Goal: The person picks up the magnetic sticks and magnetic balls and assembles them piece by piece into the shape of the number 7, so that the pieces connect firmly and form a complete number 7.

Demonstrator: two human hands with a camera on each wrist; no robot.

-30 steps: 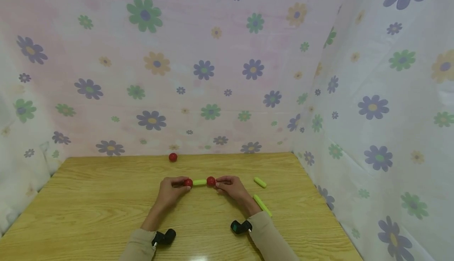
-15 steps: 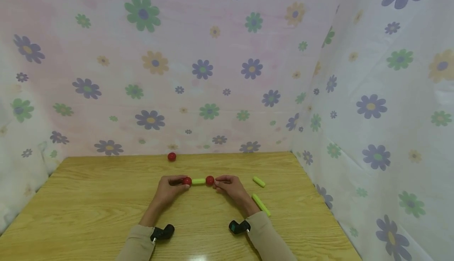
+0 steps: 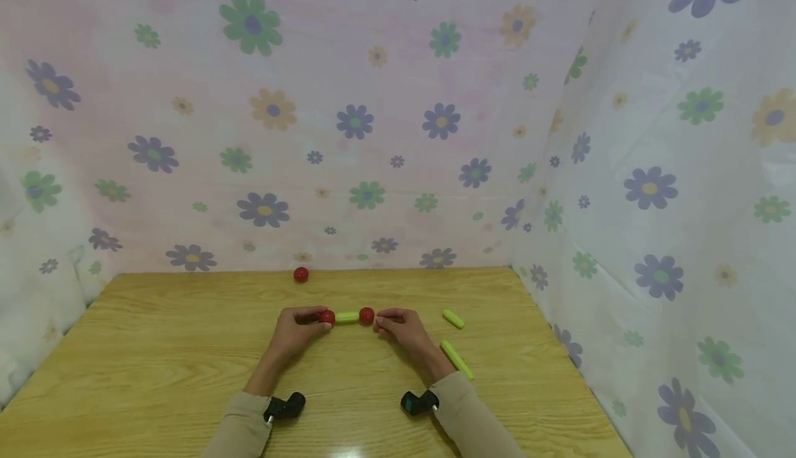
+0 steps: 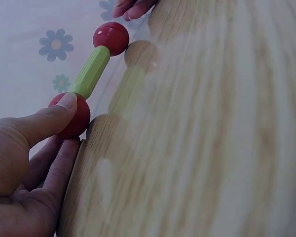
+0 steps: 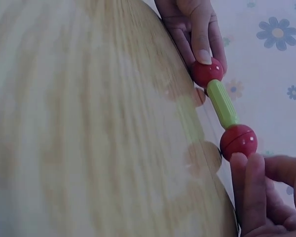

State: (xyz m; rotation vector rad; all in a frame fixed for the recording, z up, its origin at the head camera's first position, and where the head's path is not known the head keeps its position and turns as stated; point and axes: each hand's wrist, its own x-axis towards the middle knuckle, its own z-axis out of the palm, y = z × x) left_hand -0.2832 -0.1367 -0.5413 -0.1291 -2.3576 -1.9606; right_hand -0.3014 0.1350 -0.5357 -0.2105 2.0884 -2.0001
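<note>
A short lime-green ribbed rod [image 3: 347, 318] joins two red balls, one at each end, like a dumbbell. My left hand [image 3: 297, 330] pinches the left red ball [image 4: 77, 118] between thumb and fingers, low over the wooden table. Just beyond the right red ball [image 3: 367, 316], the fingertips of my right hand [image 3: 405, 331] hang loosely bent and hold nothing. A small gap separates them from that ball in the left wrist view; in the right wrist view they overlap its lower edge.
Another red ball [image 3: 301, 275] sits at the table's back edge. To the right lie a short lime-green rod [image 3: 453, 318] and a longer lime-green rod [image 3: 457, 359], the latter beside my right forearm. Flowered cloth walls [image 3: 398, 188] enclose the wooden table [image 3: 186, 347].
My right fingertips have come off the right red ball, leaving a slight gap. The dumbbell-like piece has shifted marginally left in view, while my left hand keeps its pinch.
</note>
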